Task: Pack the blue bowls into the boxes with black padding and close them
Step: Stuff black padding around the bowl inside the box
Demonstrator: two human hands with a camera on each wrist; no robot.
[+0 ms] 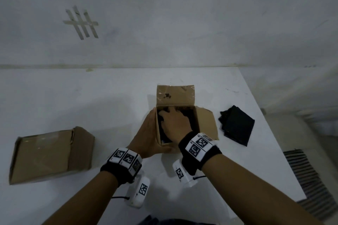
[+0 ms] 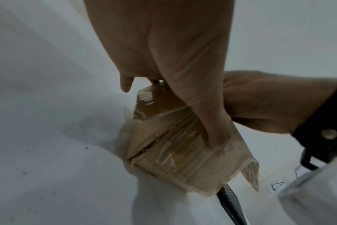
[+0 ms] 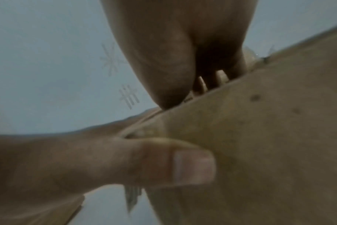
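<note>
Open box (image 1: 175,107) mid-tabletop (image 1: 73,97), black padding (image 1: 193,124) inside, right hand (image 1: 175,124) reaching in flat-fingered, left hand (image 1: 148,133) gripping its left wall, spare padding (image 1: 236,125) to the right, closed box (image 1: 49,153) off left.

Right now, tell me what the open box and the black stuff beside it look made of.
Open box: brown corrugated cardboard, matte, with glossy clear tape patches; fluted edges show in the left wrist view. Black padding: apparently soft, matte foam or fabric, folded in layers; exact material unclear.
</note>
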